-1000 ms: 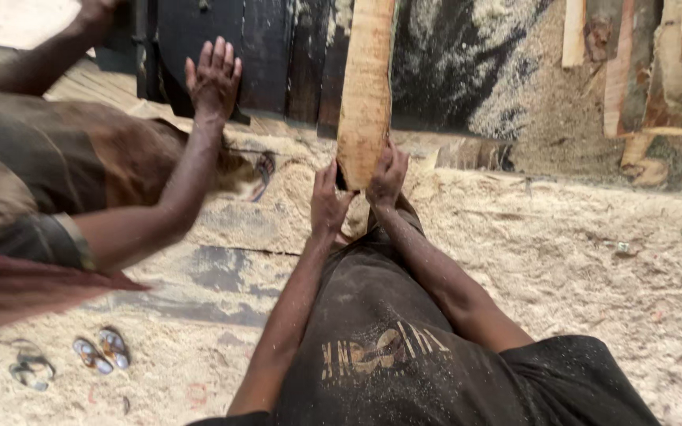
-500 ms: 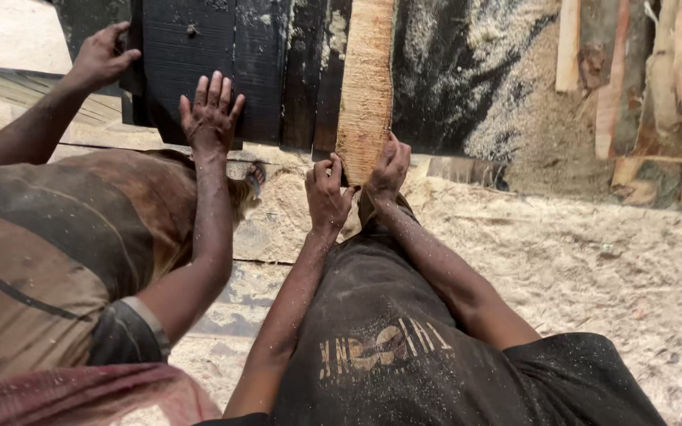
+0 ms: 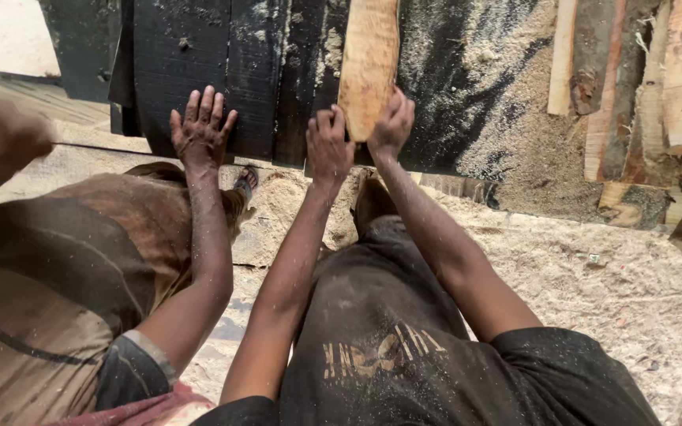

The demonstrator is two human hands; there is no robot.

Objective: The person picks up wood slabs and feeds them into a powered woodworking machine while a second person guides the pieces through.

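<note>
Both hands [image 3: 361,138] clasp the plank's [image 3: 369,55] near end.

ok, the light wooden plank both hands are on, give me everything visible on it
The pale tan, rough-sawn wooden plank is long and narrow, with a rounded near end and sawdust on its face. It lies lengthwise, running out of frame at the top, on a dark, sawdust-strewn wooden surface. The left hand holds its near end from the left, and the right hand from the right, fingers curled on the edges. A co-worker's hand presses flat on the dark boards nearby, clear of the plank.
</note>
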